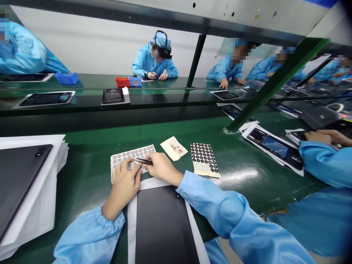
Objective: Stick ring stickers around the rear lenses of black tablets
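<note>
My right hand (160,167) grips dark tweezers (144,161), whose tips point left over a white sheet of small square stickers (147,149). My left hand (125,181) rests on the sheet's lower left part, fingers bent near the tweezer tips; whether it pinches anything is too small to tell. Just below both hands lies a dark flat panel (165,223) on white paper, with a small round part at its top right corner, partly beside my right sleeve.
A sheet of black round stickers (203,156) and a cream paper with red marks (176,147) lie beyond my right hand. Stacked panels (22,176) stand at left. At right are another panel (271,143) and a co-worker's hands (327,137). A green post (275,88) slants down to the table.
</note>
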`<state>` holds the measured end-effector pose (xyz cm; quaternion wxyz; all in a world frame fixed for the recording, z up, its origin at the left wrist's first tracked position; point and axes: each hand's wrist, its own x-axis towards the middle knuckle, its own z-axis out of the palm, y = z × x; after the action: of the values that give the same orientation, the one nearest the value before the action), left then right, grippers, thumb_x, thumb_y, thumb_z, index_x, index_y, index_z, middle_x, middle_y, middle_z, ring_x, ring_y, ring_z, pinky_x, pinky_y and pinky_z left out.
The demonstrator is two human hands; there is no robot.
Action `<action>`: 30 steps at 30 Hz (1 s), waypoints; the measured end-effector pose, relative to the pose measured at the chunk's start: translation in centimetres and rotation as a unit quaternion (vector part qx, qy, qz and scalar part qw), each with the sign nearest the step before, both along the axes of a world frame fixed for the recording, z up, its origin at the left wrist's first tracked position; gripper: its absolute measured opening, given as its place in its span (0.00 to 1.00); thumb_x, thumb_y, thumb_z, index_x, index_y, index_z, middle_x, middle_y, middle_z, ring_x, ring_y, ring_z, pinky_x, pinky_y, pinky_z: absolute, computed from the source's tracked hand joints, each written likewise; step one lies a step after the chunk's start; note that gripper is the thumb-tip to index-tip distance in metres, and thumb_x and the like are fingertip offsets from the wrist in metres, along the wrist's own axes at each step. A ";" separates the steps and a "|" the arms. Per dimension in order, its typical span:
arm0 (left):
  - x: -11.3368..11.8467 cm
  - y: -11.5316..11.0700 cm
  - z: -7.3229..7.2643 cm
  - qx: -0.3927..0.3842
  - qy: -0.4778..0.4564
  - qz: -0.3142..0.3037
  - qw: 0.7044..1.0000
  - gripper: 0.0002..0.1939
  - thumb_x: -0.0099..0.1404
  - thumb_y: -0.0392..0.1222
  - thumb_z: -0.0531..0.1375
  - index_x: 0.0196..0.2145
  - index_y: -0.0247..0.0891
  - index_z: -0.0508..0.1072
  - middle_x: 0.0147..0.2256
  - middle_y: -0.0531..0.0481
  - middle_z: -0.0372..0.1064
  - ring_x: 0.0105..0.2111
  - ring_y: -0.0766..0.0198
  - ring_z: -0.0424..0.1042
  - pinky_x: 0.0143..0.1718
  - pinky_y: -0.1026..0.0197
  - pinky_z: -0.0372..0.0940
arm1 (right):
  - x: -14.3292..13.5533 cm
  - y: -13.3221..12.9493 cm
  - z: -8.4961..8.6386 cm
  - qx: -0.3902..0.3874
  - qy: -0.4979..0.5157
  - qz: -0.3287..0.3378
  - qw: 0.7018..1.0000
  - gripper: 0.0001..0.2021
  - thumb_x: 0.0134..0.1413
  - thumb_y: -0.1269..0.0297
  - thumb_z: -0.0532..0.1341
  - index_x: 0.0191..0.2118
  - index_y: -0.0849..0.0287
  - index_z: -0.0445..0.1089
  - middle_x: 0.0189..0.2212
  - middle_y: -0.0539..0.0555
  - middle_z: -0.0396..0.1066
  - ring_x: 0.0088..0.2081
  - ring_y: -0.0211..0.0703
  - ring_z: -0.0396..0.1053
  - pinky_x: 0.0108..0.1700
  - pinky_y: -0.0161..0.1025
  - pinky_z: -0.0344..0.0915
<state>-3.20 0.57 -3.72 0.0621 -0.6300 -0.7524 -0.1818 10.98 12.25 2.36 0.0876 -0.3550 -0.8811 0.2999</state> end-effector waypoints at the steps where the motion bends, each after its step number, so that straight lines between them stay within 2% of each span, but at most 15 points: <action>1: 0.0 -0.1 0.1 0.005 -0.006 -0.003 1.000 0.20 0.74 0.44 0.52 0.58 0.42 0.76 0.58 0.35 0.64 0.56 0.39 0.63 0.54 0.38 0.65 | 1.2 -0.4 0.1 0.003 0.022 0.005 1.000 0.03 0.63 0.66 0.65 0.42 0.56 0.76 0.39 0.52 0.78 0.43 0.43 0.75 0.42 0.35 0.65; 4: 0.8 -0.5 1.1 0.054 -0.032 -0.013 0.998 0.22 0.75 0.43 0.52 0.62 0.37 0.70 0.58 0.35 0.66 0.57 0.41 0.62 0.57 0.38 0.63 | 6.0 -1.7 0.1 0.025 0.111 0.024 0.993 0.03 0.63 0.66 0.67 0.37 0.58 0.75 0.36 0.51 0.76 0.39 0.40 0.73 0.42 0.34 0.65; 6: 1.9 -1.0 2.0 0.082 -0.070 -0.045 0.993 0.20 0.76 0.43 0.52 0.60 0.37 0.72 0.56 0.37 0.69 0.56 0.44 0.64 0.58 0.41 0.63 | 9.7 -2.7 -0.4 0.050 0.137 0.041 0.988 0.04 0.65 0.68 0.64 0.36 0.57 0.74 0.34 0.51 0.74 0.37 0.40 0.73 0.39 0.34 0.66; 9: 4.3 -1.6 3.0 0.024 -0.168 -0.133 0.977 0.14 0.76 0.44 0.54 0.51 0.41 0.77 0.47 0.44 0.73 0.49 0.53 0.70 0.52 0.49 0.67 | 14.0 -4.6 -1.7 0.125 0.106 0.036 0.986 0.06 0.67 0.71 0.59 0.39 0.58 0.74 0.36 0.53 0.73 0.36 0.41 0.74 0.37 0.35 0.68; 11: 5.6 -1.9 3.0 -0.035 -0.205 -0.165 0.964 0.12 0.75 0.46 0.56 0.47 0.43 0.78 0.43 0.47 0.73 0.45 0.55 0.71 0.47 0.51 0.68 | 15.4 -5.9 -2.8 0.165 0.094 0.011 0.982 0.08 0.67 0.72 0.57 0.43 0.58 0.75 0.37 0.55 0.73 0.36 0.42 0.75 0.36 0.35 0.70; 14: 6.5 -2.0 2.4 -0.059 -0.208 -0.164 0.962 0.11 0.73 0.47 0.58 0.47 0.46 0.79 0.44 0.47 0.72 0.44 0.53 0.70 0.46 0.50 0.67 | 15.8 -7.8 -4.2 0.163 0.106 -0.019 0.981 0.14 0.66 0.75 0.55 0.51 0.57 0.73 0.41 0.56 0.74 0.38 0.41 0.77 0.38 0.35 0.75; 18: 6.1 -1.7 1.8 -0.062 -0.230 -0.159 0.958 0.10 0.72 0.47 0.60 0.48 0.47 0.79 0.44 0.48 0.72 0.46 0.53 0.70 0.48 0.50 0.67 | 15.0 -9.4 -5.0 0.185 0.094 -0.032 0.978 0.24 0.64 0.79 0.52 0.62 0.56 0.67 0.44 0.58 0.73 0.39 0.41 0.78 0.38 0.35 0.77; 24: 5.8 -1.7 1.8 -0.064 -0.239 -0.158 0.956 0.10 0.72 0.48 0.61 0.47 0.48 0.79 0.45 0.48 0.72 0.47 0.53 0.70 0.49 0.51 0.67 | 14.7 -9.6 -4.5 0.246 0.054 -0.034 0.967 0.21 0.64 0.79 0.50 0.58 0.64 0.69 0.41 0.61 0.74 0.33 0.42 0.77 0.31 0.35 0.75; 30: 5.6 -1.8 1.9 -0.055 -0.239 -0.166 0.955 0.10 0.72 0.49 0.60 0.48 0.49 0.79 0.45 0.48 0.72 0.46 0.54 0.71 0.48 0.51 0.68 | 15.8 -8.2 -4.1 0.207 0.050 0.009 0.977 0.24 0.59 0.81 0.51 0.58 0.62 0.69 0.43 0.60 0.73 0.33 0.41 0.76 0.33 0.35 0.76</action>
<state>2.42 -1.20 -1.85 -0.1847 -0.6865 -0.6393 -0.2932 26.75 4.01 -1.71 0.2004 -0.3062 -0.9216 0.1292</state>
